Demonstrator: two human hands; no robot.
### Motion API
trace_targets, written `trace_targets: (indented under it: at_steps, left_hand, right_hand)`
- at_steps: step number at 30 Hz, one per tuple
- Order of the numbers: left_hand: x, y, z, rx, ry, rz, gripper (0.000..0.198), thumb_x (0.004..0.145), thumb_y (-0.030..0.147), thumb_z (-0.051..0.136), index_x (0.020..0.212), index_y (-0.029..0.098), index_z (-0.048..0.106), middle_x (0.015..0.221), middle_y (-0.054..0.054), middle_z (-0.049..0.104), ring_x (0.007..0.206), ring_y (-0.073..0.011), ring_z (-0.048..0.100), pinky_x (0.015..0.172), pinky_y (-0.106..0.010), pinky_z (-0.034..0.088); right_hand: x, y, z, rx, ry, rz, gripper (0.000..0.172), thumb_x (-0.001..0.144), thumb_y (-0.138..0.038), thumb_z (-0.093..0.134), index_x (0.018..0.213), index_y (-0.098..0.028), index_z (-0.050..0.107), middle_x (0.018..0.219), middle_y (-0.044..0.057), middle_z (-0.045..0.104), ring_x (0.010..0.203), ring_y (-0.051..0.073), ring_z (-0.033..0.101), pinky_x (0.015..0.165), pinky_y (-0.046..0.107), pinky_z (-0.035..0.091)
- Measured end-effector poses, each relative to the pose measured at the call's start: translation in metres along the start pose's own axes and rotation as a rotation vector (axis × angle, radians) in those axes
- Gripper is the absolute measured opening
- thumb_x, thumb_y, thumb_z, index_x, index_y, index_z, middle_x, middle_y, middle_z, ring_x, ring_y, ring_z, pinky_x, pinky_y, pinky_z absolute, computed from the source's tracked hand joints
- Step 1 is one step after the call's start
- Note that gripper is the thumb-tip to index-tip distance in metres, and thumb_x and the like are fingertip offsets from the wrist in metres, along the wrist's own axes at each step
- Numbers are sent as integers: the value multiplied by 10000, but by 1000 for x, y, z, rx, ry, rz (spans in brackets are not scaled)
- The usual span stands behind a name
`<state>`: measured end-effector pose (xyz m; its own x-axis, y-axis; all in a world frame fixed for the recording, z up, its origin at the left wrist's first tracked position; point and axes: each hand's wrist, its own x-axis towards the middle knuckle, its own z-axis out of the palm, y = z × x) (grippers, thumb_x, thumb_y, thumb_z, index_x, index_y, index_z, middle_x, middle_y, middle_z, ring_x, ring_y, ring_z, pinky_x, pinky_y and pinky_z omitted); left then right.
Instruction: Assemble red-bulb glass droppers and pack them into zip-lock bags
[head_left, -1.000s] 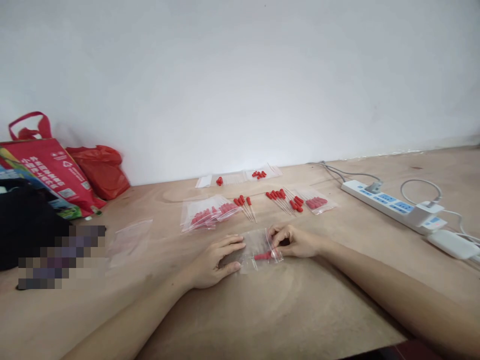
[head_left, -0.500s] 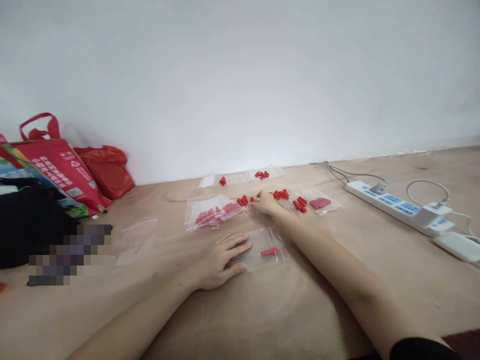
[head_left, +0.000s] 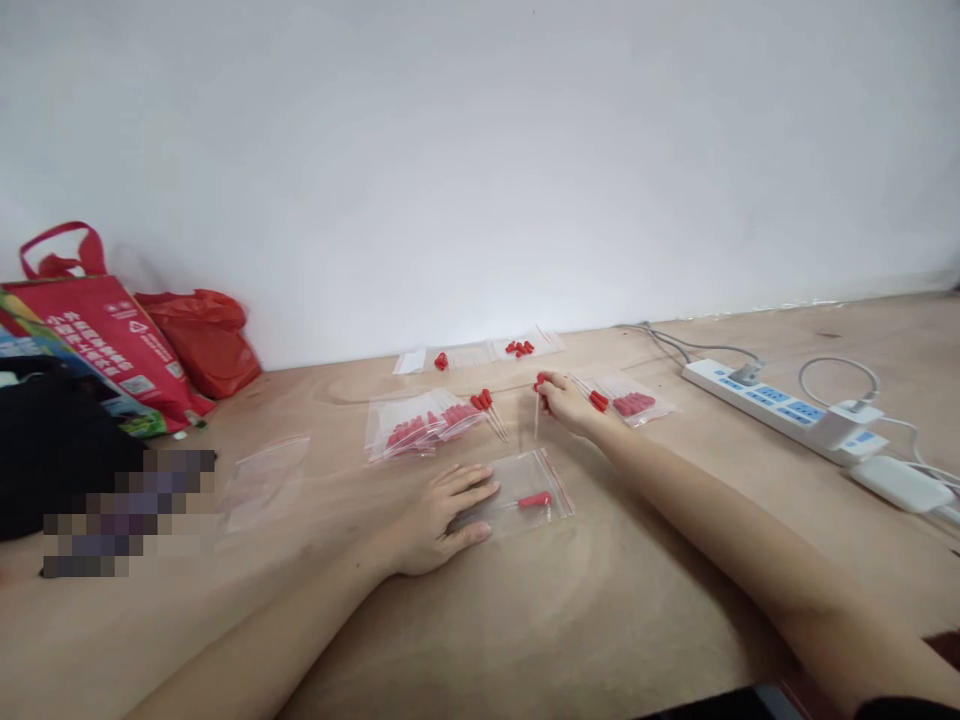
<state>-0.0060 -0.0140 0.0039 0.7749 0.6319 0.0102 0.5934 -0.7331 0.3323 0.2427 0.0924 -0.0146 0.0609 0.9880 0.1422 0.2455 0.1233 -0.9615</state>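
My left hand (head_left: 450,515) lies flat, fingers spread, on the left part of a clear zip bag (head_left: 517,467). Inside that bag is one red-ended thin stick (head_left: 535,499). Farther off, my right hand (head_left: 564,402) is closed around a thin stick with a red end (head_left: 537,408); its pale shaft points down. Whether the fingers hold more than one is hidden. Left of that hand, a few loose red-ended sticks (head_left: 491,415) lie on the table, and others (head_left: 598,400) show just right of it.
A pile of filled zip bags (head_left: 420,430) lies left of centre, another filled bag (head_left: 634,402) at right. Bags with small red pieces (head_left: 520,349) sit by the wall. A power strip (head_left: 780,400) with cables stands right; red bags (head_left: 112,340) and a black cloth item (head_left: 60,450) are left.
My right hand has moved slightly right and lifted, now with a red-ended stick hanging upright from its fingers. Fewer loose sticks show around it. My left hand stays on the bag.
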Motion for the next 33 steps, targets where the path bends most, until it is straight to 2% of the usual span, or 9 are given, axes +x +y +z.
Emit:
trace_targets:
  at_steps: [3,6,10,15,20,26,29,31,33]
  left_hand:
    - [1,0,-1,-4,-4,-4,475,844,454,375,1286,282,340,1381,-27,291,1270,-215,234,1037,-432,212]
    - [2,1,-2,-9,-4,-9,469,843,452,380,1280,283,350,1375,-25,303,1267,-218,241,1038,-436,209]
    - [3,2,-2,-11,5,-17,466,840,449,389,1277,289,354,1373,-19,308,1267,-225,239,1036,-442,211]
    - [3,3,-2,-9,3,-29,486,836,455,395,1286,281,340,1373,-22,308,1262,-228,250,1034,-434,220]
    - [3,4,-3,-29,19,-26,505,833,449,404,1299,274,316,1366,-27,322,1257,-230,258,1033,-428,227]
    - [3,5,-2,-39,37,-17,542,838,433,399,1327,251,250,1363,-37,326,1250,-221,272,1031,-422,233]
    - [3,6,-2,-35,40,-26,548,839,425,398,1331,243,239,1365,-45,321,1249,-228,271,1023,-433,241]
    - [3,6,-2,-31,39,-22,546,840,417,399,1331,240,238,1365,-46,322,1249,-227,271,1023,-435,237]
    - [3,7,-3,-30,37,-13,540,842,408,397,1330,237,239,1366,-47,320,1249,-222,270,1025,-431,237]
  right_hand:
    - [-26,8,-23,28,78,-25,309,746,-200,365,1053,-195,335,553,-81,401,461,98,434,480,210,365]
    - [-50,11,-35,88,167,-38,334,728,-196,393,1048,-210,304,566,-83,399,447,98,415,455,211,359]
    - [-71,5,-29,242,203,20,274,711,-182,426,963,-224,326,578,-77,402,447,96,427,425,209,372]
    - [-85,-7,-13,506,221,235,224,703,-130,470,866,-223,348,588,-71,450,465,81,489,453,197,421]
    - [-93,-13,-13,623,147,281,171,718,-134,490,812,-209,368,603,-54,519,491,80,544,522,223,469]
    - [-100,-14,-15,289,-186,179,253,608,-221,643,743,-180,433,527,-54,531,461,84,518,421,183,389]
    - [-100,-9,-12,77,-270,115,246,601,-291,655,734,-165,491,491,-49,512,444,86,483,401,187,345]
    - [-100,-5,-11,-63,-309,16,196,642,-316,619,724,-149,556,549,-15,540,479,88,482,441,206,362]
    - [-99,-4,-13,-173,-369,-152,171,702,-310,557,707,-148,612,701,27,582,586,99,513,532,222,397]
